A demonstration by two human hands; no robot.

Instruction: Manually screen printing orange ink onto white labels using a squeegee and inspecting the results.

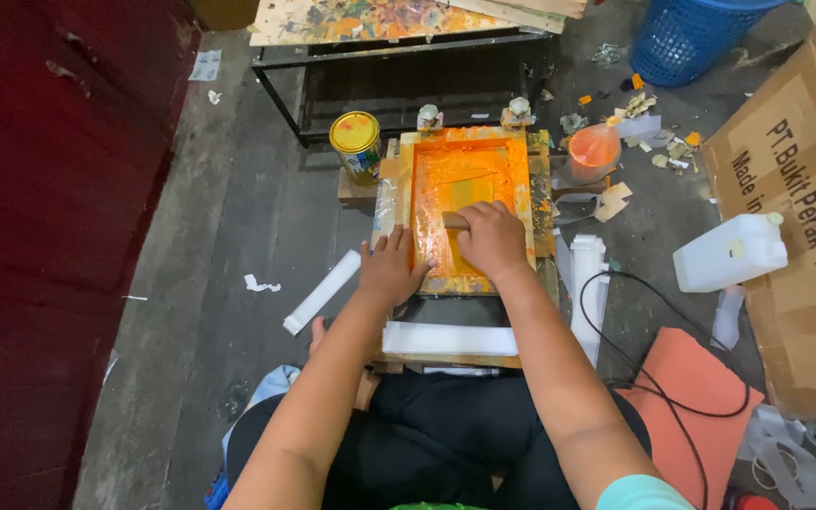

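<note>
One view only, from a camera on the person's head, looking steeply down and slightly forward over the lap. It sits close: both forearms run up from the bottom edge to the orange-inked printing frame point(469, 203) at mid-picture. The grey floor point(229, 227) fills most of the field (the far edge reaches a blue basket point(691, 38) and a cardboard box point(805, 208) at right).

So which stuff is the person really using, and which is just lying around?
In use: printing frame with orange ink, squeegee, left hand, right hand.
Lying about: yellow tin, white jug, blue basket, cardboard box, black cable.
</note>
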